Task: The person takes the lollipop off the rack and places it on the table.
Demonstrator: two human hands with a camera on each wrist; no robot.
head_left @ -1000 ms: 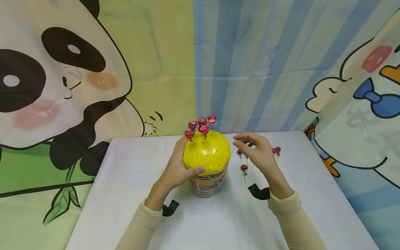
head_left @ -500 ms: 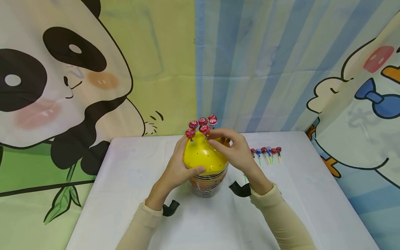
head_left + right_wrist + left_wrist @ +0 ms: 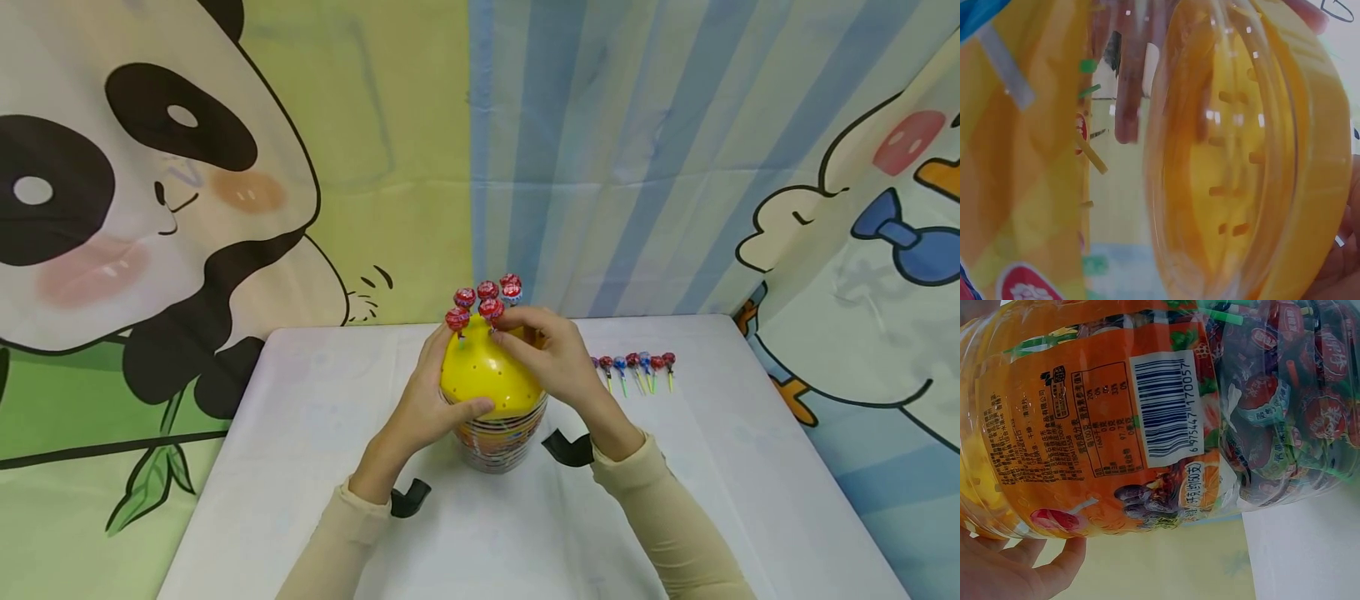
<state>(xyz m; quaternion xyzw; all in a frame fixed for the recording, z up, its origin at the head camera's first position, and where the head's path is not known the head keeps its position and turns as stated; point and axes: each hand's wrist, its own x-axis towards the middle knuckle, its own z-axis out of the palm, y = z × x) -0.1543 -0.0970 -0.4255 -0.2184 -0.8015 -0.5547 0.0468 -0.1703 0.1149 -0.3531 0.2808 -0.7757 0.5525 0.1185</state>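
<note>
A clear plastic jar point(image 3: 497, 450) with a domed yellow lid point(image 3: 491, 379) stands upright on the table. In the left wrist view the jar has an orange label point(image 3: 1094, 419), with wrapped lollipops point(image 3: 1291, 400) packed inside. Small holes dot the lid, and several red-wrapped lollipops point(image 3: 465, 297) stand upright at its far side. My left hand point(image 3: 423, 404) grips the lid's left side, thumb across its front. My right hand point(image 3: 551, 350) is over the lid's right side, thumb and forefinger pinching the nearest lollipop point(image 3: 491, 309) just below its head.
A row of lollipops point(image 3: 633, 362) with red and blue wrappers lies on the white table point(image 3: 750, 467) to the right, partly hidden by my right hand. Behind the table hangs a printed curtain point(image 3: 600, 167). Black straps point(image 3: 567, 448) stick out at both wrists.
My right hand has moved left from beside the jar to the lid and closed its fingertips at the nearest lollipop. The left hand has kept its grip.
</note>
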